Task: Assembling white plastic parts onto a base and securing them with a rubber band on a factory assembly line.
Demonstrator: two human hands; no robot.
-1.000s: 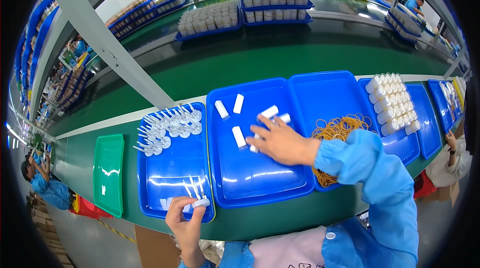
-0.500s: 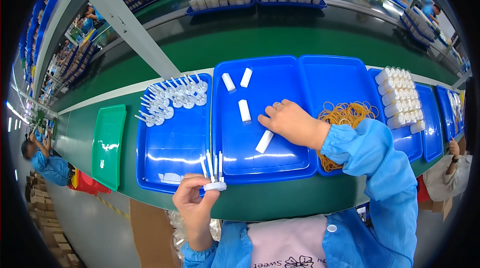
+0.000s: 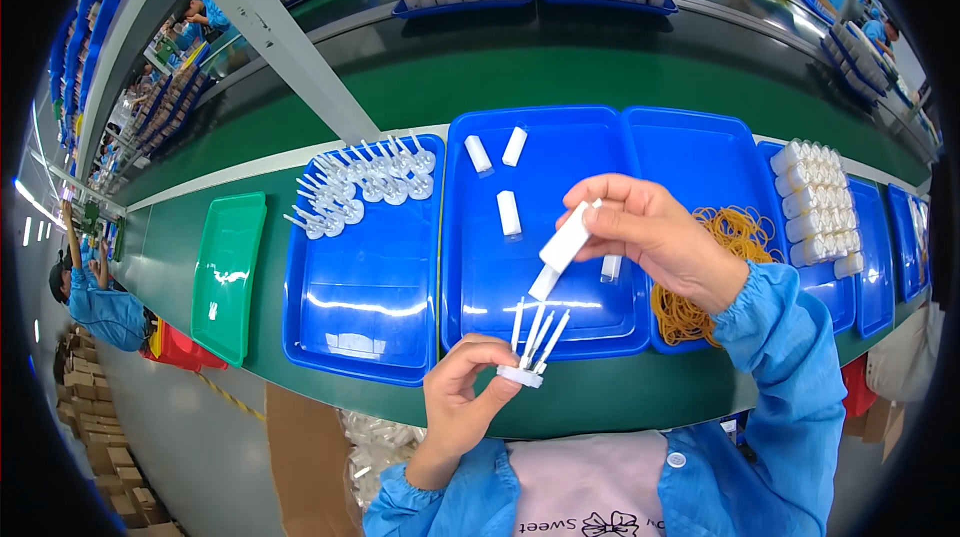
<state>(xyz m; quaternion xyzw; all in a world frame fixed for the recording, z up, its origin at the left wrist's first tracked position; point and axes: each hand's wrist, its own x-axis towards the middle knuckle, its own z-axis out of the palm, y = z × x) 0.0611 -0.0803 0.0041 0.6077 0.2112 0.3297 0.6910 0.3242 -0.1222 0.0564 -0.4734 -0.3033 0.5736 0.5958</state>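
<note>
Green conveyor counter (image 3: 600, 67), wide and long, near edge running just above the lap; broad bare belt behind the trays up to the far rail. Row of blue trays along the near edge, sides touching. Middle blue tray (image 3: 560, 267): three loose white tubes (image 3: 509, 213) toward its far end, near half mostly bare blue floor. Left blue tray (image 3: 360, 307): cluster of white pronged pieces (image 3: 360, 187) packed into the far edge, near two thirds open. Right blue tray (image 3: 700, 167): heap of tan rubber bands (image 3: 735, 237) at the near right corner, far half free. Next tray rightward (image 3: 850, 307): stacked white tubes in a block (image 3: 815, 202) along its left side. Green tray (image 3: 228, 277), narrow, beside the left blue tray with a small gap. Right hand (image 3: 650, 237), raised over the seam of middle and right trays, fingers closed around a white tube (image 3: 562, 249) held tilted, lower end pointing down-left. Left hand (image 3: 465, 402), over the counter's near edge, thumb and fingers pinched on the round base of a white pronged piece (image 3: 530, 347), prongs upright, tips just beneath the tube's lower end; touching or apart not discernible.
</note>
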